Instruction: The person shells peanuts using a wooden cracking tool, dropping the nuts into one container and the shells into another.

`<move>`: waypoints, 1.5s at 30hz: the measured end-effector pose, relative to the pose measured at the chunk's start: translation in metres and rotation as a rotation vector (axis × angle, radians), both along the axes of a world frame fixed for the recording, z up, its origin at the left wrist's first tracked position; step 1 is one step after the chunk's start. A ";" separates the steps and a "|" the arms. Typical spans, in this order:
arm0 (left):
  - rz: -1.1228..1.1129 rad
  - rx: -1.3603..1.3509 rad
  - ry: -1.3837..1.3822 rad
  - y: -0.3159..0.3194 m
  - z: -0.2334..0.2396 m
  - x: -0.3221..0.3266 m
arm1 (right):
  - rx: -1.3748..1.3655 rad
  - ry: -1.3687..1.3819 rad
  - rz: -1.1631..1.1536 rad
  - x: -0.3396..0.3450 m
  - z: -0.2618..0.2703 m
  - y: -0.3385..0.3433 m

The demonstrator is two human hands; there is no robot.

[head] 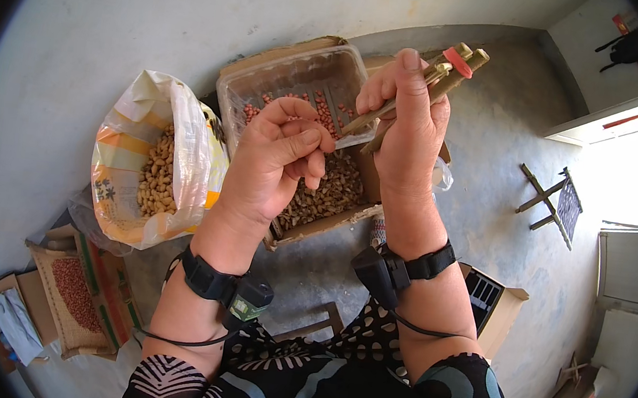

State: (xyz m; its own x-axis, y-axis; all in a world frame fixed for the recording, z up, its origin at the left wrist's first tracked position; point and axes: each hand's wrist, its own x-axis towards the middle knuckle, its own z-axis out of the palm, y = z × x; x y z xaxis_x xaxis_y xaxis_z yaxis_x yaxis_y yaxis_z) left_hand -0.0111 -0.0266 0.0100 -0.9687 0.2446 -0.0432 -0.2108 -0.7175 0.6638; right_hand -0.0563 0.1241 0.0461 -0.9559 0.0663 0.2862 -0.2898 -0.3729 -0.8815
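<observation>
My right hand (413,133) grips wooden stick tongs (451,82), bound near the top with a red band. Their lower tips point down and left, towards my left hand (270,159). That hand has curled fingers, the thumb near the forefinger; whether something small sits between them cannot be made out. Beyond both hands is a clear plastic bin (297,71) with red-skinned peanut kernels (325,112) in it. Below the hands a cardboard box (325,223) holds a heap of peanut shells (344,184), partly hidden by my left hand.
A woven plastic sack (193,145) of unshelled peanuts (157,182) stands left. Further down lies a burlap-like sack (42,280) with red kernels (76,293), beside cardboard. A folding stool (552,203) stands right; an open carton (507,318) with a black slotted item is near my right forearm.
</observation>
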 end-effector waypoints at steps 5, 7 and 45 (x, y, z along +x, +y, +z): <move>0.019 0.035 -0.023 0.005 -0.010 0.002 | -0.030 0.012 0.000 0.001 0.000 -0.001; 0.045 0.031 -0.074 0.009 -0.011 0.002 | -0.044 0.008 0.004 0.002 0.002 0.000; 0.030 0.148 -0.190 0.044 -0.006 0.022 | -0.057 0.056 -0.051 0.013 0.008 -0.004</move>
State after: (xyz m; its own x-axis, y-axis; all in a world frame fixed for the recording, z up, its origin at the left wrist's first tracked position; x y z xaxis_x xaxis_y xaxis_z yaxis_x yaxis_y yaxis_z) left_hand 0.0104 0.0174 0.0037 -0.9535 0.2333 -0.1909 -0.2991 -0.8119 0.5014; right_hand -0.0433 0.1204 0.0537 -0.9336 0.1321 0.3330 -0.3574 -0.4059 -0.8411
